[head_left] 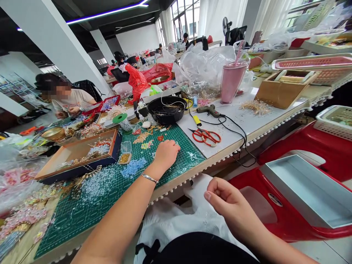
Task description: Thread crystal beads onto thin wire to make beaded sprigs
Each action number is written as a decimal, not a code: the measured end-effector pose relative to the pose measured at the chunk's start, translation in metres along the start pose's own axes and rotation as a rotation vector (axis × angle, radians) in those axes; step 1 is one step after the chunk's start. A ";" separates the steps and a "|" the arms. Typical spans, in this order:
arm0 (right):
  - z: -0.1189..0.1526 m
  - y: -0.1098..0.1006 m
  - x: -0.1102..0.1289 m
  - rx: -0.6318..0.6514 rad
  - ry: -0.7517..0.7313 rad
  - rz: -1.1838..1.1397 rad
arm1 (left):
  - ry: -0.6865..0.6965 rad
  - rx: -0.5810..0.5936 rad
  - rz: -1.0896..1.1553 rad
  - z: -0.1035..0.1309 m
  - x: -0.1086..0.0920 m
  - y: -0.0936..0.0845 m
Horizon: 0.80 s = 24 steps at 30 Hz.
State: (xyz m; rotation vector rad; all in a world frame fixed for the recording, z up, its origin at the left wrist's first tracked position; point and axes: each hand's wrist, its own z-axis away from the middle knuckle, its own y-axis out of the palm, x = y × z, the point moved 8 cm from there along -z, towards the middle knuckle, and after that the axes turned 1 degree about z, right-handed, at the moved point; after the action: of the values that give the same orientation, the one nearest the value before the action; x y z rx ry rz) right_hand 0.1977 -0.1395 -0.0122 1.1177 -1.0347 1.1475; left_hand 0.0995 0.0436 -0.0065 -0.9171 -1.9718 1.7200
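My left hand (166, 154), a silver bangle at its wrist, reaches over the green cutting mat (189, 156). Its fingers curl down beside a scatter of tiny pale pieces, and whatever they pinch is hidden. Above my lap, my right hand (227, 200) is closed with thumb and fingers together. Faint bead-like specks hang below it, but what it holds is unclear. Nearby on the mat lie blue petal-like pieces (133, 167), a small box of gold beads (125, 158), yellow-green pieces (147, 145) and orange-red bits (160, 138).
Orange-handled scissors (206, 137) and a glue gun (210, 110) with a trailing cord lie to the right. Behind are a black bowl (166, 113) and a pink cup (232, 82). A blue-grey tray (308, 190) rests on a red stool. Across the table sits another person (74, 97).
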 end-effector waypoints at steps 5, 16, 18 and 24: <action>-0.001 0.012 0.000 0.034 -0.011 0.013 | -0.045 -0.012 0.153 -0.005 -0.003 -0.010; 0.019 0.007 0.060 -0.157 -0.378 0.364 | -0.386 0.140 1.438 0.101 -0.058 -0.050; 0.022 0.018 0.065 -0.132 -0.440 0.447 | -0.435 0.106 1.600 0.119 -0.062 -0.049; 0.027 0.044 0.066 -0.066 -0.526 0.538 | -0.444 -0.017 1.652 0.142 -0.061 -0.058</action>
State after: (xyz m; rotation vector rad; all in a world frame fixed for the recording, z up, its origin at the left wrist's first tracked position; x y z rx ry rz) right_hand 0.1617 -0.1538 0.0619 1.1496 -1.8518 1.2436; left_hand 0.0372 -0.1043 0.0314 -2.8022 -1.2148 2.7439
